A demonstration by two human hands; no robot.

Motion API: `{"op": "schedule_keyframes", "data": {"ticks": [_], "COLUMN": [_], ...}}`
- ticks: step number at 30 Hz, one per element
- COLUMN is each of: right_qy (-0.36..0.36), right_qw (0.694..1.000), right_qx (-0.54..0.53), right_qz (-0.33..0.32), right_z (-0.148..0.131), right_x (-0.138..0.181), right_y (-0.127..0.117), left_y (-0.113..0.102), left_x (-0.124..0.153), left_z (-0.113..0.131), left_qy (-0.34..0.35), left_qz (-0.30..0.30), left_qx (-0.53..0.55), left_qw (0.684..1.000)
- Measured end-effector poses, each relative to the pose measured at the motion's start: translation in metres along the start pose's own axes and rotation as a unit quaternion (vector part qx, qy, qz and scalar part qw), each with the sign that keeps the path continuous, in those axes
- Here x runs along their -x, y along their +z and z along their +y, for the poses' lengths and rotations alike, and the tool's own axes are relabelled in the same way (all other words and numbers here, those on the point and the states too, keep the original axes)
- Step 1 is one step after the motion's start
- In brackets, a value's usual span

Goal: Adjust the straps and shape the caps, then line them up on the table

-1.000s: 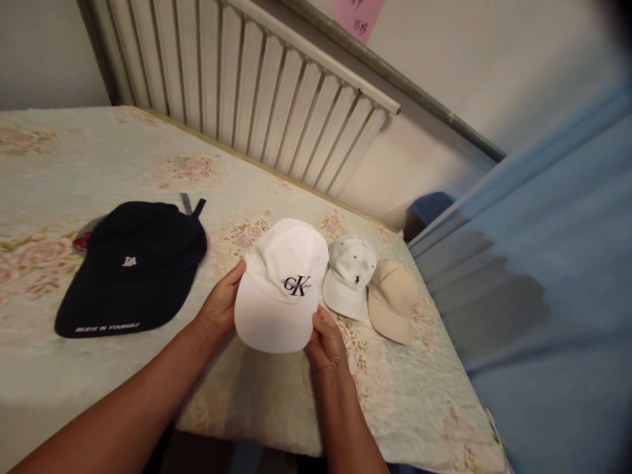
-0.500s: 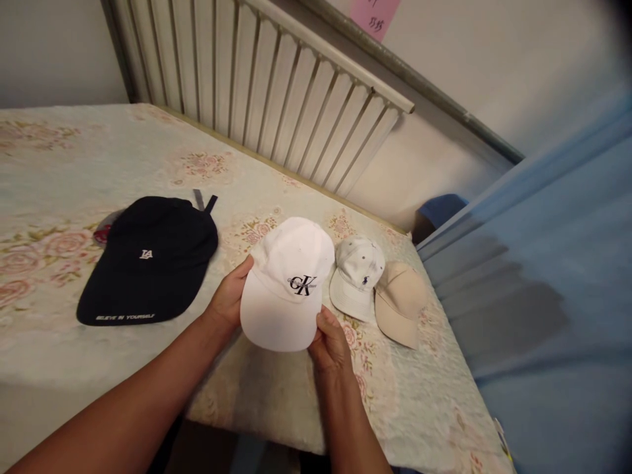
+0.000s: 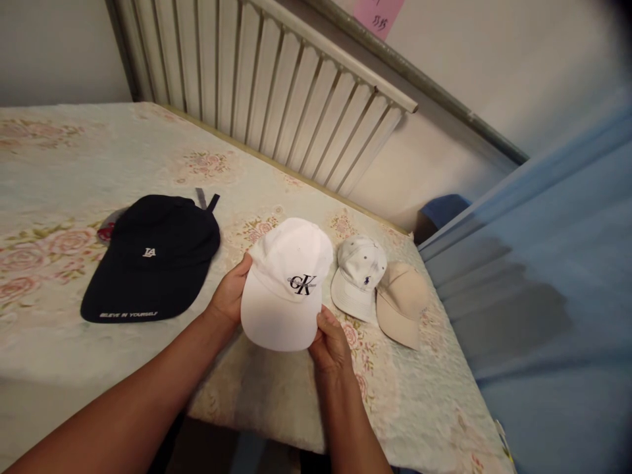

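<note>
I hold a white cap with a black "CK" logo [image 3: 289, 283] above the flowered tablecloth [image 3: 59, 164], brim towards me. My left hand [image 3: 230, 296] grips its left side with the thumb on top. My right hand [image 3: 330, 342] pinches the right edge of the brim. To the left lies a black cap with a small "LA" mark [image 3: 155, 257], flat on the cloth. Right of the white cap sit a pale grey-white cap [image 3: 358, 276] and a beige cap [image 3: 402, 303], side by side.
A white ribbed radiator [image 3: 276, 85] runs along the far side of the table. A blue surface [image 3: 557, 283] fills the right side, close to the table's right edge. A pink note [image 3: 380, 13] hangs on the wall. Something red [image 3: 105, 232] peeks from under the black cap.
The view shifted slightly, so everything sits a bit further right in the picture. Both hands keep the same hold on the white cap.
</note>
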State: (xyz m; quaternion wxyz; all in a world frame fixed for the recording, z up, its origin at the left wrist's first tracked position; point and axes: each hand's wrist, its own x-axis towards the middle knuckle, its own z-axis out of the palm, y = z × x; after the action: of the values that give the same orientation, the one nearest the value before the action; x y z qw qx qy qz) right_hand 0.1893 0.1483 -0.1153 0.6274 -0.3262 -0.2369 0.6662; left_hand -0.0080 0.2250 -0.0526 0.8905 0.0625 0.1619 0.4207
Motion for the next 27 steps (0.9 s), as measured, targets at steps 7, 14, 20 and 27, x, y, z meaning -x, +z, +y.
{"op": "schedule_keyframes", "data": {"ticks": [7,14,20,27], "right_qy": [0.005,0.003,-0.003,-0.007], "right_qw": [1.000,1.000,1.000,1.000], "right_qx": [0.001,0.007,0.009,0.008], "right_qz": [0.009,0.012,0.013,0.018], "right_z": [-0.001,-0.002,-0.002,-0.003], "right_x": [0.001,0.001,0.001,0.000], "right_y": [0.002,0.004,0.003,0.001], "left_y": [-0.009,-0.015,-0.015,-0.007], "left_x": [-0.004,-0.006,-0.006,-0.002], "left_z": [0.002,0.003,0.002,-0.002], "left_qy": [0.010,0.010,0.010,0.010], "left_qz": [-0.030,-0.078,-0.076,-0.008], "left_qx": [-0.002,0.001,0.012,-0.015], "left_qw": [0.999,0.997,0.997,1.000]}}
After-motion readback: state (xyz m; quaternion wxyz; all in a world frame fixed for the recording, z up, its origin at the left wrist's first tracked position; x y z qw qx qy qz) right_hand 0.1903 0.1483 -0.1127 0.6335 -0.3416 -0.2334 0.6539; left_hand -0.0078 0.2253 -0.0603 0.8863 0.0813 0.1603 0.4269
